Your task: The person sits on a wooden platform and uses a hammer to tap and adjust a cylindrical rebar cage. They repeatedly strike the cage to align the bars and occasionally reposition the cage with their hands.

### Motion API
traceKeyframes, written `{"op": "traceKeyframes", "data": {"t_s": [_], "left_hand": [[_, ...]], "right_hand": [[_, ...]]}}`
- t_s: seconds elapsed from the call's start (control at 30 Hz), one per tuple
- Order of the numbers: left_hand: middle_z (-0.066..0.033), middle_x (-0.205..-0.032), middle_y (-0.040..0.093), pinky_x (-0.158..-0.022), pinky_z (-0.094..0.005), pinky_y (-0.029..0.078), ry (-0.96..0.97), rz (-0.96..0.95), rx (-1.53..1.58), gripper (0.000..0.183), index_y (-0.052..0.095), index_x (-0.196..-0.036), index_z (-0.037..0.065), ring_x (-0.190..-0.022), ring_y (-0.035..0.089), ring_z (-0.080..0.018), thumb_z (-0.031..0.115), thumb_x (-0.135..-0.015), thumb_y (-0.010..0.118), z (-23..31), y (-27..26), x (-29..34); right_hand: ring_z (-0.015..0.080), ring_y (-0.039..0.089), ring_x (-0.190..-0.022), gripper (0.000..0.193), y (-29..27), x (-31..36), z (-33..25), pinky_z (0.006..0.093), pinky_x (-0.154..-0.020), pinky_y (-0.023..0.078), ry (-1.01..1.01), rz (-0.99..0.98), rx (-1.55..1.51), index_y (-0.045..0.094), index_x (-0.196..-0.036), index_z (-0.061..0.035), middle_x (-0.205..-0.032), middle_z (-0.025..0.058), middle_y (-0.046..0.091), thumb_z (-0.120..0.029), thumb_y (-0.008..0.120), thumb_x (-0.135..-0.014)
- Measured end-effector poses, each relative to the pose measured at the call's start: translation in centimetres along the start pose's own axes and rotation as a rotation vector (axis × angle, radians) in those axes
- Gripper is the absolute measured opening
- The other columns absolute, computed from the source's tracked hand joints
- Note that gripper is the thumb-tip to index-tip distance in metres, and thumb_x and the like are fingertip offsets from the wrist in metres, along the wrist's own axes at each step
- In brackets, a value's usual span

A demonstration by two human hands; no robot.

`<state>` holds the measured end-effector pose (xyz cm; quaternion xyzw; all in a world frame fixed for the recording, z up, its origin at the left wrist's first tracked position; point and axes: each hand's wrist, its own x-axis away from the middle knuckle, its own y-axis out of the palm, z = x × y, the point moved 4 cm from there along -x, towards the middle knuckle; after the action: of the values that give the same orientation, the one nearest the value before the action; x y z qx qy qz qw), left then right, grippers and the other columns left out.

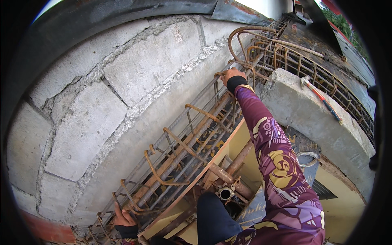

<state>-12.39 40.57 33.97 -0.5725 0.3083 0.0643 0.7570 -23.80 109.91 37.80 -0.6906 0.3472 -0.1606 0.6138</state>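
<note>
A long cage of rusty rebar (179,143) with bent stirrups (203,112) runs diagonally along the block wall. My right hand (232,76), in a patterned purple sleeve with a black cuff, reaches to its upper part. Those fingers curl over a steel bar just below a large looped bar (233,43). Down at the cage's lower left end, my left hand (123,217) lies against the bars beside a stirrup. Its visible fingers are stretched out and apart; part of this hand is hidden.
Grey block wall (87,130) fills the left. A hammer (322,100) with a red and blue handle lies on the concrete ledge (330,118) at right. Another rebar cage (312,69) runs behind it. Metal pipes (234,177) cross below, near my dark-clad knee (216,220).
</note>
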Motion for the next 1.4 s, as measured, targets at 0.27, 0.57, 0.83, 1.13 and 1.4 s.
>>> {"op": "traceKeyframes", "data": {"t_s": [0.27,0.57,0.83,1.13,1.4], "left_hand": [[-0.0156,-0.054,0.049,-0.046,-0.0431,0.033,-0.055,-0.041,0.001,0.043,0.046,-0.137,0.002,-0.046,0.046,-0.0332,0.021,-0.099,0.039,-1.1,1.1,0.3],[-0.0115,-0.053,0.046,-0.046,-0.0401,0.031,0.000,0.045,-0.003,0.042,0.048,-0.138,0.005,-0.043,0.039,-0.0244,0.022,-0.101,0.040,-0.3,0.7,0.4],[-0.0095,-0.052,0.044,-0.045,-0.0399,0.029,-0.008,0.039,-0.046,0.043,0.047,-0.140,0.007,-0.043,0.037,-0.0231,0.026,-0.102,0.040,-1.2,1.0,0.6],[-0.0111,-0.053,0.046,-0.044,-0.0412,0.030,-0.042,0.012,-0.130,0.044,0.047,-0.139,0.007,-0.043,0.039,-0.0261,0.027,-0.101,0.040,-2.3,0.9,0.9],[-0.0184,-0.057,0.054,-0.046,-0.0442,0.038,-0.029,-0.006,-0.005,0.044,0.046,-0.138,0.005,-0.049,0.053,-0.0358,0.021,-0.098,0.043,-0.1,0.3,-0.1]], "right_hand": [[0.0325,0.063,-0.109,0.036,1.7,-4.5,4.2,0.0455,-0.097,0.046,-0.058,-0.119,-0.155,0.070,-0.113,-0.0106,-0.114,0.0159,0.066,-0.035,0.057,-0.089],[0.0246,0.069,-0.080,0.027,0.9,2.9,11.9,0.0326,-0.077,0.052,0.078,0.524,-0.999,0.071,-0.096,0.0000,-0.088,0.0156,0.071,-0.024,0.066,-0.084],[0.0281,0.068,-0.090,0.035,6.5,9.4,9.4,0.0361,-0.081,0.052,0.222,0.262,-0.990,0.068,-0.107,-0.0012,-0.100,0.0177,0.070,-0.026,0.071,-0.083],[0.0335,0.053,-0.118,0.053,-4.1,7.0,-1.2,0.0466,-0.099,0.040,-0.049,0.003,-0.196,0.064,-0.121,-0.0086,-0.126,0.0175,0.056,-0.049,0.058,-0.088],[0.0286,0.057,-0.120,0.034,-3.3,2.8,-1.5,0.0491,-0.106,0.033,0.153,-0.190,-0.129,0.063,-0.119,-0.0081,-0.125,0.0158,0.062,-0.020,0.050,-0.090]]}}
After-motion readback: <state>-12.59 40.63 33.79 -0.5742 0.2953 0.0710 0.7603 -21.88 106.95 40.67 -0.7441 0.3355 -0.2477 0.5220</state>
